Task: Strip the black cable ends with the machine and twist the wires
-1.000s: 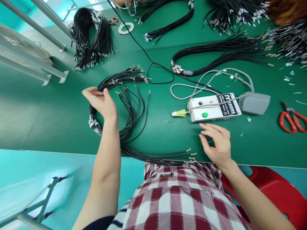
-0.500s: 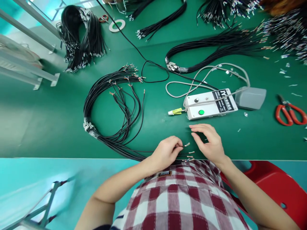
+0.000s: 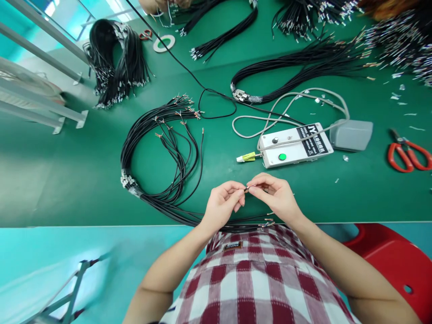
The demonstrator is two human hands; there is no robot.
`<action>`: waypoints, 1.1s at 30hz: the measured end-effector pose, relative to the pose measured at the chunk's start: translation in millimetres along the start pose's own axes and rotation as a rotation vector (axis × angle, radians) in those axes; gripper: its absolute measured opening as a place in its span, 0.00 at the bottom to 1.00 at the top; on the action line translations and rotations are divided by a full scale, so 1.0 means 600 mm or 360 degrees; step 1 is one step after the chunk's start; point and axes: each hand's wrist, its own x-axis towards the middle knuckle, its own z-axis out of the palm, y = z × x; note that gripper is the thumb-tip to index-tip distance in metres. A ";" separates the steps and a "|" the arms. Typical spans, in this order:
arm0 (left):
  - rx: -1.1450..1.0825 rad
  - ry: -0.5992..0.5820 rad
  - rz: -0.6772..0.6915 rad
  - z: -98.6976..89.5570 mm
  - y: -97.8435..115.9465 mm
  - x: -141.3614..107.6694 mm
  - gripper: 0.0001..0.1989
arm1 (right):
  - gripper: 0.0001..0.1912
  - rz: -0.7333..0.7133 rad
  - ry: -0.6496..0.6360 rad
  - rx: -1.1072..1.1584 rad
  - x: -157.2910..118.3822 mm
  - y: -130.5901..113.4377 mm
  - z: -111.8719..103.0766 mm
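My left hand (image 3: 225, 201) pinches a black cable (image 3: 246, 189) close to its stripped end. Against it, my right hand (image 3: 274, 196) has its thumb and forefinger closed on the thin wires at the cable's tip. Most of the wires are hidden by the fingertips. Below both hands, other black cables with bare ends (image 3: 266, 222) lie along the table's front edge. They belong to a looped cable bundle (image 3: 125, 150) at my left, taped at its bend. Just beyond my hands sits a white control box (image 3: 297, 146) with a green button and a yellow-sleeved tip (image 3: 249, 157).
Red-handled cutters (image 3: 405, 155) rest at the right, near a grey plug-like block (image 3: 351, 135). More black cable bundles (image 3: 118, 58) and a roll of tape (image 3: 164, 43) lie farther back. Another person's hand (image 3: 157, 5) shows at the top edge. A red chair (image 3: 388, 256) stands at lower right.
My left hand has lifted a cable end up and away from the table edge. My right hand, apart before, has moved left and closed on the cable's wires.
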 end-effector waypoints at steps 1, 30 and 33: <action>0.0026 0.0022 0.0022 0.001 -0.003 -0.001 0.16 | 0.11 0.0040 0.0041 0.0030 0.001 0.001 0.005; -0.0181 0.0058 0.0108 0.004 -0.024 0.009 0.18 | 0.13 0.0327 0.0183 0.0430 0.007 0.022 0.036; -0.0245 0.0053 0.0135 0.002 -0.031 0.013 0.17 | 0.14 0.0412 0.0249 0.0487 0.005 0.024 0.041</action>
